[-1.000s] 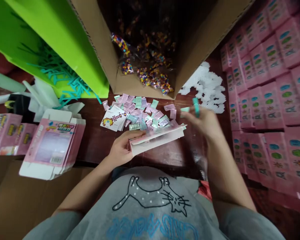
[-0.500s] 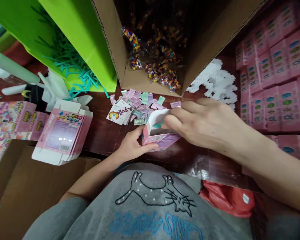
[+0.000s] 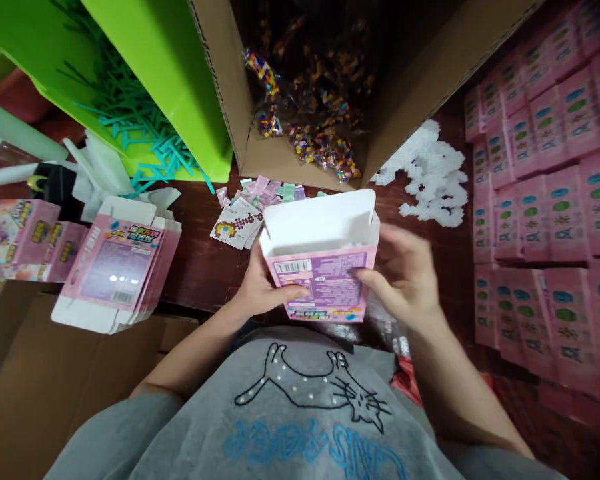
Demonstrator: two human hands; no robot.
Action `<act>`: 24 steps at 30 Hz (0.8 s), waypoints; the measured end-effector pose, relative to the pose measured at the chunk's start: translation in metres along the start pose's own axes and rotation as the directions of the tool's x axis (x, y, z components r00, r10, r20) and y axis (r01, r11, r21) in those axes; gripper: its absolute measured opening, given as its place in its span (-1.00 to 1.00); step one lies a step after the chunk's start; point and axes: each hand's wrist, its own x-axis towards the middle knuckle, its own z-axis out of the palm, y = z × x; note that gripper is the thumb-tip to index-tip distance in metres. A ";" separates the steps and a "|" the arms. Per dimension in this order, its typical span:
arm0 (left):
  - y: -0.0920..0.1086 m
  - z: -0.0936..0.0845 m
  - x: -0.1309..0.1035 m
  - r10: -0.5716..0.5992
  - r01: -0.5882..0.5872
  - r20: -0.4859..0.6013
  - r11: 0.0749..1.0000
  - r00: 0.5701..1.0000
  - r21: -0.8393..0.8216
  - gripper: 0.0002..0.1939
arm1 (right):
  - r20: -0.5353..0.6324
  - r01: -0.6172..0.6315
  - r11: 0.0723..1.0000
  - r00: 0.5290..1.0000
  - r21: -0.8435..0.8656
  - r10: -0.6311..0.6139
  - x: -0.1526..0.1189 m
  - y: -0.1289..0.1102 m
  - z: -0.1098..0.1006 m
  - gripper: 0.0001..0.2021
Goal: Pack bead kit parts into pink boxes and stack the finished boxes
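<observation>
Between my hands is a pink and purple cardboard box (image 3: 325, 287), its white top flap raised and its printed side with a barcode toward me. My left hand (image 3: 265, 287) grips its left side, thumb across the front and fingers behind. On the right side, my right hand (image 3: 407, 280) has its thumb on the front face, with the fingers bent round the edge, slightly blurred. What lies inside the box is hidden by its front wall. Just beyond it, white cards with a pixel pattern (image 3: 235, 223) lie beside small pink and green sachets (image 3: 265, 191).
Flattened pink boxes (image 3: 115, 267) are stacked at left. A green container (image 3: 190, 100) holds teal plastic sticks (image 3: 160, 150). Bags of coloured beads (image 3: 325, 150) fill a brown carton (image 3: 250, 160). White perforated pieces (image 3: 435, 177) lie near rows of pink boxes (image 3: 550, 213) at right.
My right hand has come out of the box opening and moved down to its right side. The box has turned upright to face me, its flap now covering some sachets from view.
</observation>
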 end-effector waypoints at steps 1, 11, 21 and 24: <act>-0.004 0.002 0.001 0.053 -0.052 -0.019 0.998 0.998 0.030 0.30 | 0.009 -0.045 0.998 0.999 0.046 0.044 -0.012 0.008 0.007 -0.36; 0.009 -0.005 -0.004 -0.090 0.063 0.154 0.983 0.984 0.175 -0.65 | 0.070 -0.136 0.988 0.987 -0.074 0.142 -0.065 0.037 0.004 -0.82; 0.030 0.003 -0.003 -0.304 0.303 0.148 0.953 0.941 0.029 -0.73 | 0.090 -0.182 0.983 0.979 -0.006 0.182 -0.056 0.021 0.014 -0.84; 0.040 0.002 0.005 -0.342 0.340 0.105 0.940 0.934 0.031 -0.78 | 0.029 -0.313 0.950 0.950 0.017 0.312 -0.048 0.013 0.021 -0.77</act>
